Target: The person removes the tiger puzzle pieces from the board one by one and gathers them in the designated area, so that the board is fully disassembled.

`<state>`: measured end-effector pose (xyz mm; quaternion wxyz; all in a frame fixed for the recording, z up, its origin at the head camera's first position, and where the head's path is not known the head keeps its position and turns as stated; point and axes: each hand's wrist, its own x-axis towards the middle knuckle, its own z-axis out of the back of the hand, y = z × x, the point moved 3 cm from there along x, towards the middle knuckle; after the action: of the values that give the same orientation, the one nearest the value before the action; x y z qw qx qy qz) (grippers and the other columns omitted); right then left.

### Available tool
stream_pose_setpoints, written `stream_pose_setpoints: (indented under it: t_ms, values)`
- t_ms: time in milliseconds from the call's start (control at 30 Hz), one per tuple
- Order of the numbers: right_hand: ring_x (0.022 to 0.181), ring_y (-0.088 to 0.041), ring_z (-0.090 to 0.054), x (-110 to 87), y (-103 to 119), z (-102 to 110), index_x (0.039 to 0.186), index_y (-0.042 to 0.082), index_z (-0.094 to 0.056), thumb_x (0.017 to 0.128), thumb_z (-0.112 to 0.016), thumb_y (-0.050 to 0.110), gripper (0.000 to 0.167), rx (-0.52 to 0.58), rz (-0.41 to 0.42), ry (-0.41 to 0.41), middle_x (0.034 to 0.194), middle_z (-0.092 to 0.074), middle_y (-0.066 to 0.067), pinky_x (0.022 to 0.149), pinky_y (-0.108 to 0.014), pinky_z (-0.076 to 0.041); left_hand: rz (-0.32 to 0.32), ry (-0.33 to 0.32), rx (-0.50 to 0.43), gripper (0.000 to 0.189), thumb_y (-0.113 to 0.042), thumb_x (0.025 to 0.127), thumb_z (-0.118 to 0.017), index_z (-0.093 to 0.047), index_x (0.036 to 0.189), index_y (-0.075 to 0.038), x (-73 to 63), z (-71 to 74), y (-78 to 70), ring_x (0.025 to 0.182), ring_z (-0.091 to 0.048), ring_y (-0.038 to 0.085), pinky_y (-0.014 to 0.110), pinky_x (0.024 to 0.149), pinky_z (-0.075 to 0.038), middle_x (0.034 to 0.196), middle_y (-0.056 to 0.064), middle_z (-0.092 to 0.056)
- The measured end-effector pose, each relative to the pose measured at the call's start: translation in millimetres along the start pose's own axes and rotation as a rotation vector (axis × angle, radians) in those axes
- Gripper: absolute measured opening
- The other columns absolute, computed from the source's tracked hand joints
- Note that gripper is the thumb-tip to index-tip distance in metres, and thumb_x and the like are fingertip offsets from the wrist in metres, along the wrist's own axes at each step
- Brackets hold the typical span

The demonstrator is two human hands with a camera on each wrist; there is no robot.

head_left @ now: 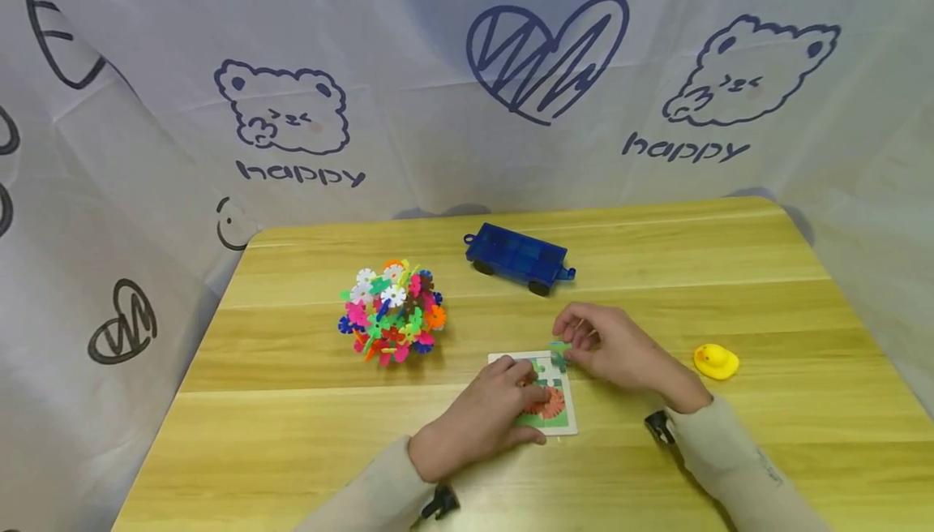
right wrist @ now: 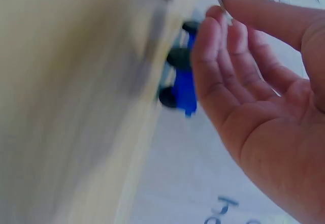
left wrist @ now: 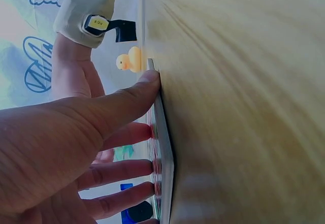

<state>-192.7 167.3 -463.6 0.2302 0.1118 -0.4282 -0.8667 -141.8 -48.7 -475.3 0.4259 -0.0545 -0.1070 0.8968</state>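
Standing leftmost on the wooden table point(head_left: 292, 426) is one ball of many-coloured flower-shaped discs point(head_left: 390, 313). Right of it and nearer, the left hand point(head_left: 481, 410) rests with fingers extended on one puzzle board point(head_left: 572, 417), thumb at the near edge, pressing rather than grasping. The board lies flat, its right edge running near to far; with its left part covered, I cannot tell a long axis. Farther off is one blue wagon point(head_left: 516, 255), long axis slanting from far left to near right, ring at the left end, hook at the right. At the board's far right corner, one puzzle piece point(head_left: 559, 349) is tilted, pinched by the right hand point(head_left: 613, 345); fingers partly cover it, leaving its long axis unclear. Rightmost sits one yellow duck point(head_left: 717, 362), head leftward.
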Motion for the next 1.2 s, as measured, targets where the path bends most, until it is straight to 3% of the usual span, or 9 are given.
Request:
stream_pose_setpoints:
  t_ms: [200, 433, 633, 900, 1200]
  values:
    - [0.086, -0.014, -0.064, -6.4, -13, 15, 0.115, 0.007, -0.070, 0.093, -0.077, -0.006, 0.027, 0.023, -0.052, 0.051, 0.099, -0.070, -0.006, 0.075, -0.023, -0.059, 0.007, 0.005, -0.012, 0.046, -0.050, 0.092, -0.086, -0.080, 0.128, -0.023, 0.2, 1.7, -1.2, 0.106, -0.054, 0.015, 0.029, 0.099, -0.051, 0.119, -0.003, -0.066]
    - [0.085, -0.010, -0.063, -3.7, -19, 12, 0.114, 0.005, -0.070, 0.091, -0.080, -0.006, 0.027, -0.029, -0.039, 0.084, 0.097, -0.071, -0.006, 0.077, -0.023, -0.058, 0.006, -0.002, -0.020, 0.046, -0.050, 0.092, -0.086, -0.080, 0.128, -0.023, -0.2, 1.5, -0.8, 0.106, -0.054, 0.015, 0.029, 0.098, -0.051, 0.119, -0.003, -0.066]
    - [0.083, -0.009, -0.060, -2.5, -19, 10, 0.113, 0.006, -0.069, 0.093, -0.076, -0.006, 0.024, -0.083, -0.079, 0.080, 0.095, -0.069, -0.002, 0.075, -0.022, -0.055, 0.009, 0.005, -0.021, 0.046, -0.050, 0.092, -0.086, -0.080, 0.129, -0.023, 0.1, 1.7, -0.6, 0.106, -0.054, 0.015, 0.029, 0.099, -0.051, 0.120, -0.003, -0.066]
    - [0.086, -0.014, -0.056, -8.4, -14, 14, 0.109, 0.010, -0.075, 0.086, -0.092, 0.011, 0.029, -0.226, -0.112, 0.125, 0.096, -0.068, -0.001, 0.075, -0.025, -0.050, 0.005, 0.002, -0.016, 0.047, -0.050, 0.091, -0.086, -0.080, 0.129, -0.023, -0.1, 1.4, -1.1, 0.105, -0.054, 0.015, 0.029, 0.098, -0.051, 0.118, -0.004, -0.066]
    - [0.085, -0.015, -0.056, -8.4, -12, 14, 0.105, 0.010, -0.075, 0.087, -0.093, 0.014, 0.026, -0.261, -0.156, 0.105, 0.096, -0.068, -0.001, 0.077, -0.029, -0.050, 0.000, -0.006, -0.018, 0.046, -0.051, 0.091, -0.086, -0.080, 0.128, -0.023, -0.2, 1.8, -0.8, 0.104, -0.054, 0.015, 0.029, 0.097, -0.051, 0.118, -0.003, -0.066]
